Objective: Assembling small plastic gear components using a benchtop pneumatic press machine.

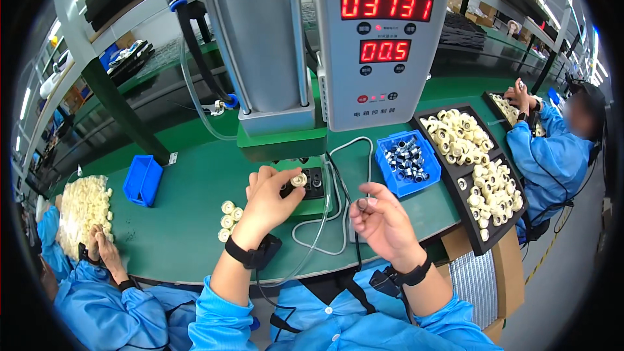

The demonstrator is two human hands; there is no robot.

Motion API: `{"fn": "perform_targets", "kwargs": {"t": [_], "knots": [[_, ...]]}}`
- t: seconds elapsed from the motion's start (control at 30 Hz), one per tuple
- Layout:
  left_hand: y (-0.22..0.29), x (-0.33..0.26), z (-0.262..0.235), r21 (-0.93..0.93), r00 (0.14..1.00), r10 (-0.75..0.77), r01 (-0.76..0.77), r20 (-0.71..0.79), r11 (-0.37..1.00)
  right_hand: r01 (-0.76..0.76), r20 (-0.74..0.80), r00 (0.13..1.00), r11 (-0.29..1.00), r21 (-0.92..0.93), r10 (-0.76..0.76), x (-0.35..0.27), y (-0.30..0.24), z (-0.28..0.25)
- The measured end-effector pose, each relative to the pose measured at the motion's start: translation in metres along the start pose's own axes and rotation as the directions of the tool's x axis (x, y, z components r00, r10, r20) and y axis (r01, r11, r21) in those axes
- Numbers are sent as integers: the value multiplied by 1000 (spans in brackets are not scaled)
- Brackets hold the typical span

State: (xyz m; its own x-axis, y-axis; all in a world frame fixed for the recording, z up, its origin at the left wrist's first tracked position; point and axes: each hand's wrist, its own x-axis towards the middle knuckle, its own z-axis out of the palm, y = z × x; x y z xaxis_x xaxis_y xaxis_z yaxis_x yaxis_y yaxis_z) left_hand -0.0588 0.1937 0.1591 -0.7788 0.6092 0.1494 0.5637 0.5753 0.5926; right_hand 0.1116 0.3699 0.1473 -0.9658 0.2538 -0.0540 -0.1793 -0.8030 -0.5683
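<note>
My left hand [270, 194] reaches to the black fixture [316, 185] under the press head [283, 146]. Its thumb and fingers close on a cream plastic ring [299, 181] at the fixture's left part. Off to the right, my right hand [389, 226] is raised above the bench, palm partly up. Between its thumb and fingertips is a small dark metal sleeve [362, 204]. Several cream rings [227, 221] lie on the green bench beside my left wrist. Right of the fixture, a blue bin [416, 188] contains shiny metal sleeves [407, 160].
A grey counter box [383, 107] with red digits stands beside the press cylinder [253, 39]. Cream rings fill a black tray [463, 171] at right. Loose cables [344, 221] cross the bench. At left are a blue bin [143, 181] and a co-worker's hands [107, 253]; another person [552, 149] works at right.
</note>
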Motion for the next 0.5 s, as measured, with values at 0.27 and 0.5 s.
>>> {"fn": "perform_targets", "kwargs": {"t": [0.27,0.5], "knots": [[-34,-83,-23,-211,942,170,-236,-290,948,-159,68,986,984,77,154,23,23,13],[-128,-181,-1,-517,730,-294,-94,-617,851,-175,86,983,971,161,163,75,48,36]]}}
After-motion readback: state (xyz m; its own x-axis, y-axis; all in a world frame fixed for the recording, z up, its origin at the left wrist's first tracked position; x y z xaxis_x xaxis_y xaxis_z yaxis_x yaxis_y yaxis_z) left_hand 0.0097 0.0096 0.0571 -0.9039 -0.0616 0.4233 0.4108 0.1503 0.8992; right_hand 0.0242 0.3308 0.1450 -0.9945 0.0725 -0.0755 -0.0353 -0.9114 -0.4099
